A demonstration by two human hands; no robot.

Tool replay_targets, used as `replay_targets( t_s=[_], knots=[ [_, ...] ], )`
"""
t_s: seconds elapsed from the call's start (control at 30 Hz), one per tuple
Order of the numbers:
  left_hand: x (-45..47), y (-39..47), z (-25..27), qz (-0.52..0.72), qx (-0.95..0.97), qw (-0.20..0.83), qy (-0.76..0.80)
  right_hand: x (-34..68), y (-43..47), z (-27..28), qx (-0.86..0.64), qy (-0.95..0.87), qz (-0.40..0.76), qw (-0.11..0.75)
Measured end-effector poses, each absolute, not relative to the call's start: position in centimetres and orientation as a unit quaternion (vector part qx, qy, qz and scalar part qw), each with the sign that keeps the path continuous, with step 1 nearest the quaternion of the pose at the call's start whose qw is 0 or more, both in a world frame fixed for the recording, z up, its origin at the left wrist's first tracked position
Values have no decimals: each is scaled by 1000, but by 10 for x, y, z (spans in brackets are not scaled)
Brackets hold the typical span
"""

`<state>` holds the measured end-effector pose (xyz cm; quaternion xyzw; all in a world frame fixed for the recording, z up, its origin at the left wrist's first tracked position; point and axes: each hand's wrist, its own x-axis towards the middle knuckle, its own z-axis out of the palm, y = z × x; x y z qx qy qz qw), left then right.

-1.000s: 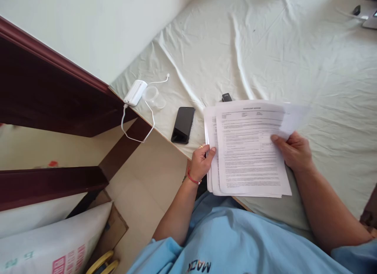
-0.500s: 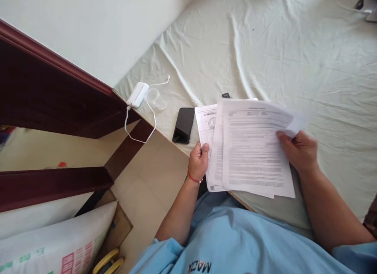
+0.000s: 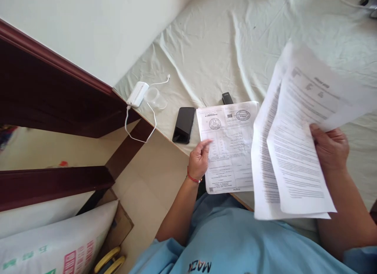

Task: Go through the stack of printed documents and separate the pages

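My left hand (image 3: pixel 199 160) pinches the left edge of a printed document (image 3: pixel 229 148) with round and oval stamps, thumb on top. That document lies upside down to me at the table's near edge. In my right hand (image 3: pixel 332 146) is a bundle of printed sheets (image 3: pixel 300 164), lifted and bent, gripped at its right side with the thumb in front. The sheets hang apart from the stamped document, partly over its right edge. A black phone (image 3: pixel 184 124) lies left of the document, and a small black object (image 3: pixel 227 98) touches its top edge.
A pale cloth (image 3: pixel 206 61) with creases covers the table. At its left edge are a white power adapter (image 3: pixel 138 94) with a cable and a clear plastic cup (image 3: pixel 155 98). Dark wooden rails (image 3: pixel 53 185), a white printed sack (image 3: pixel 59 238) and a yellow spool (image 3: pixel 109 262) are lower left.
My right hand has moved right and lifted the sheets off the stamped document, uncovering it and more of the small black object. My left hand has stayed in place, its thumb shifted slightly.
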<state>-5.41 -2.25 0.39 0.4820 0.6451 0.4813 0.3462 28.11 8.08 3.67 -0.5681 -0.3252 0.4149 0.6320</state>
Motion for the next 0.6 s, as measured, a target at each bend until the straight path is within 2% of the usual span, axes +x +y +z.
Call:
replay_targets(
  t_s=[0.1, 0.3, 0.6],
  knots=[
    [-57, -26, 8, 447, 507, 358, 644, 278, 75, 29, -571, -351, 431, 604],
    [-60, -30, 9, 454, 517, 374, 621, 277, 68, 11, -575, -443, 454, 517],
    [-57, -27, 13, 428, 530, 391, 619, 274, 63, 7, -564, -510, 462, 456]
  ],
)
